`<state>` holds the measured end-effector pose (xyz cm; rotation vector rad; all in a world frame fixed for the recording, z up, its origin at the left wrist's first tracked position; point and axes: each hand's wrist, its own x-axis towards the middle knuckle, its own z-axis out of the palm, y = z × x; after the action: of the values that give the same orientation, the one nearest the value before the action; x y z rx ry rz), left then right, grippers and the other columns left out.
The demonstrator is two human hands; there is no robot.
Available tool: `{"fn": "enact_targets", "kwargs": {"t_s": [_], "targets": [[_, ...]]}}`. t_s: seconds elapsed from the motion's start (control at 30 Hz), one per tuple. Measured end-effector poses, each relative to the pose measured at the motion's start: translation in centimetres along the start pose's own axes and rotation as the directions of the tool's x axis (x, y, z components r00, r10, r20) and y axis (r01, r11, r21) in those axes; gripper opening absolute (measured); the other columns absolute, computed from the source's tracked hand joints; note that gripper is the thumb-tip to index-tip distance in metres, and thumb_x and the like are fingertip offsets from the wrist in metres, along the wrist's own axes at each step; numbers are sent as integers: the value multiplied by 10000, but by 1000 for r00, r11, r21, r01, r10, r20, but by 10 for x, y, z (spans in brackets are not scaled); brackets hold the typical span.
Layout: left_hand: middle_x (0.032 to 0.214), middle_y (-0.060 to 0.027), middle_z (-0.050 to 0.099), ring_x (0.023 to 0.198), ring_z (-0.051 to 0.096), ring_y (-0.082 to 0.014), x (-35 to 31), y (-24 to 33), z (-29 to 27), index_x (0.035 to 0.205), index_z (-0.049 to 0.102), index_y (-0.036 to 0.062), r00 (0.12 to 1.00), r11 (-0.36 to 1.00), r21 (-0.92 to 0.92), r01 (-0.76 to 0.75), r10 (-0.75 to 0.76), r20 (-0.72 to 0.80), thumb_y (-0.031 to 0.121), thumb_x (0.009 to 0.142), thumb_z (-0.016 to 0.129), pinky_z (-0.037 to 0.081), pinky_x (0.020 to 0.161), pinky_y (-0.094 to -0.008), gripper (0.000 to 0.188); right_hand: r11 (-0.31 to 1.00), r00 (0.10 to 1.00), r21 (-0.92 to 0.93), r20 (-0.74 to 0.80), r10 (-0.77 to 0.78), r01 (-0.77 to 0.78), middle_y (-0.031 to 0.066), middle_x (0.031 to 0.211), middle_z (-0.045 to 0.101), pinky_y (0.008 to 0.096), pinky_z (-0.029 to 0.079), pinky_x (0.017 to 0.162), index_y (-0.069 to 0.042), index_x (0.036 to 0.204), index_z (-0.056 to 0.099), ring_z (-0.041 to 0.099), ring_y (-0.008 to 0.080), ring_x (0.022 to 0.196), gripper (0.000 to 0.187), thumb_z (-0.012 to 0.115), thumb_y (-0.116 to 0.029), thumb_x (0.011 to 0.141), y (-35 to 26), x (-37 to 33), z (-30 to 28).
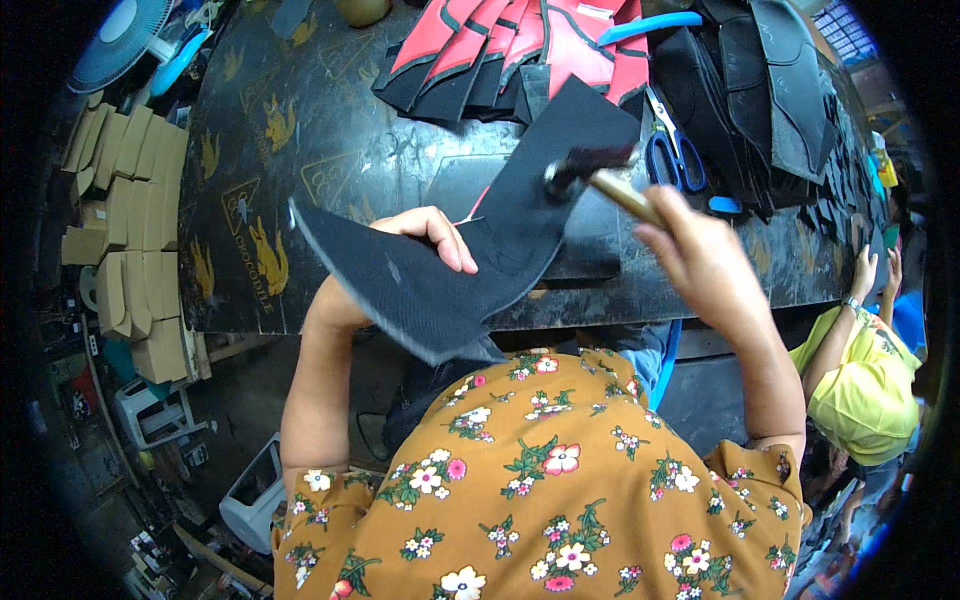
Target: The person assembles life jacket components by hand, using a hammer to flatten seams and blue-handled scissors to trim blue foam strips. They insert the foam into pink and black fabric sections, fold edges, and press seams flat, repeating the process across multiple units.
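A: What's at the centre of it?

B: A curved black fabric panel [520, 250], at the near edge of the bench [340, 110]. Its upper arm reaches in over the bench top, and its lower point sticks out past that edge toward the person.

A: And the hands?

B: The left hand [428, 235] is curled over the panel's upper side, fingers bent down on the fabric, gripping it (the thumb is hidden, so I can't tell where it presses). The right hand [700, 250] is closed round the wooden handle of a hammer [625, 193].

A: Is the hammer touching the panel?

B: I can't tell; its head is blurred, in front of the panel's upper arm.

A: What's around them?

B: Scissors [672, 132] with dark blue handles lie just beyond the hammer. A fanned stack of red-and-black panels [510, 40] sits by the far edge, with stacked black pieces [735, 90] to its right. Small black scraps [850, 185] cover the bench near its right edge.

A: Further off?

B: A co-worker in a yellow shirt [860, 380] beyond the near right corner, and cardboard boxes [140, 190] past the left edge.
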<state>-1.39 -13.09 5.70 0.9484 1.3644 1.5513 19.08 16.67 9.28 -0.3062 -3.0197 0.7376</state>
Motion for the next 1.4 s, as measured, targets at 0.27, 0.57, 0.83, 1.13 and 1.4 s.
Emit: {"fn": "enact_targets", "kwargs": {"t_s": [0.27, 0.57, 0.83, 1.13, 1.4], "targets": [[1003, -129, 707, 972, 695, -205, -2, 0, -15, 963, 651, 3, 998, 987, -154, -47, 54, 40, 244, 956, 736, 554, 887, -330, 256, 986, 983, 3, 76, 166, -167, 300, 897, 671, 546, 518, 740, -51, 1182, 516, 669, 515, 895, 276, 626, -267, 1050, 9, -4, -7], [995, -119, 706, 974, 694, -203, 5, 3, -9, 939, 650, 18, 997, 999, -39, -38, 40, 62, 403, 966, 704, 542, 877, -334, 390, 977, 976, -22, 52, 213, -212, 280, 892, 681, 525, 528, 727, -70, 1223, 532, 678, 504, 875, 264, 617, -259, 1059, 0, -5, -10], [974, -94, 700, 958, 689, -230, 18, 20, 12, 910, 615, 24, 993, 919, 388, -69, 26, 116, 252, 857, 707, 530, 895, -343, 252, 997, 973, 3, 219, 70, -73, 265, 858, 673, 520, 540, 735, -60, 1206, 521, 696, 470, 852, 247, 595, -255, 1072, -18, -6, -6], [976, -90, 687, 959, 677, -226, 21, 17, 11, 910, 613, 27, 992, 913, 398, -86, 41, 122, 203, 847, 715, 523, 894, -344, 213, 997, 993, 72, 106, -47, 40, 248, 900, 696, 545, 539, 725, -63, 1175, 542, 681, 503, 850, 239, 666, -192, 1016, -9, -10, 10], [982, -83, 696, 967, 686, -212, 20, 8, 8, 905, 615, 46, 994, 944, 324, -52, 19, 103, 197, 791, 777, 531, 889, -343, 249, 957, 983, 252, -149, -109, 144, 264, 937, 680, 470, 559, 763, -47, 1279, 545, 686, 481, 884, 299, 659, -124, 1014, -10, -11, 21]]}}
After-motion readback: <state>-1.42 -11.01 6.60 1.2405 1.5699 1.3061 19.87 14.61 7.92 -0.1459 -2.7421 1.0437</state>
